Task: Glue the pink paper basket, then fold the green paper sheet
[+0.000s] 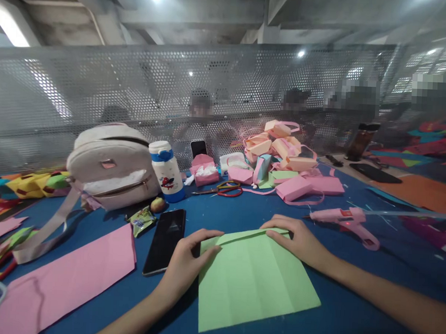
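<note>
A light green sheet of paper (pixel 255 281) with several faint crease lines lies on the blue table before me. Its far edge is folded over toward me in a narrow strip. My left hand (pixel 189 254) grips the sheet's far left corner, thumb on top and fingers behind the fold. At the far right corner, my right hand (pixel 288 236) pinches the folded strip in the same way. Beside my left hand lies a black phone (pixel 165 241). To the right of my right hand rests a pink glue gun (pixel 348 221) with a small red light on.
Pink paper sheets (pixel 73 283) lie at the left. Behind them stand a pale backpack (pixel 114 164) and a white-and-blue bottle (pixel 167 172). Scissors (pixel 222 188) lie before a pile of folded paper bags (pixel 282 155). A perforated metal panel (pixel 230 78) runs along the back; blurred people show through it.
</note>
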Tool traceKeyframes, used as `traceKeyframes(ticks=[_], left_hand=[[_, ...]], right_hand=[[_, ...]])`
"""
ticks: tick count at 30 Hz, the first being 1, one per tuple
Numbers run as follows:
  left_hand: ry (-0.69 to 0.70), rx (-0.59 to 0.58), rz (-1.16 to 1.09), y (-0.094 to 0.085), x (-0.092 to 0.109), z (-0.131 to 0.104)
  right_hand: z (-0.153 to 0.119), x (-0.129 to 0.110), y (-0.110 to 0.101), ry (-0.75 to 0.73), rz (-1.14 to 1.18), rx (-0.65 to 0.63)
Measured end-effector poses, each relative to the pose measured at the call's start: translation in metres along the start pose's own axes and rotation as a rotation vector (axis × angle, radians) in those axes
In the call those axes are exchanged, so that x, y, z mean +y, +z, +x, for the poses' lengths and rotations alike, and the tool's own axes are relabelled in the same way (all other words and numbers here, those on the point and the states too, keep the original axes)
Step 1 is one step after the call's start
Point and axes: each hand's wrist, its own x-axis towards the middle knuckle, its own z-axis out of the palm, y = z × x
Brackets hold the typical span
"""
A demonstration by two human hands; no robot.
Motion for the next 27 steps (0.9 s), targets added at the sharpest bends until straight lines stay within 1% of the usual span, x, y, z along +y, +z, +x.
traceKeyframes(ticks=[4,9,14,19,23,27], left_hand=[[-0.056,0.031,0.002,0.0005,0.001,-0.0001],[-0.104,0.057,-0.06,0.0007,0.0021,0.0023],[-0.174,0.049,-0.133,0.0002,-0.0001,0.0029],[-0.216,0.053,-0.212,0.0003,0.0013,0.0005],[-0.234,0.061,-0.294,0.0014,0.0024,-0.0016],[-0.251,0.061,-0.408,0.0047,-0.0016,-0.0033]], right_hand=[[0.0002,0.0005,0.0005,-0.013,0.006,-0.039],[-0.002,-0.0006,0.001,-0.02,-0.001,-0.064],[-0.0016,-0.0023,-0.0003,-0.032,0.069,-0.099],[0.0034,-0.0003,-0.0011,0.021,0.189,-0.132],[0.0049,0.0006,-0.0003,0.024,0.207,-0.128],[0.0036,-0.0003,0.0009,0.007,0.21,-0.126]])
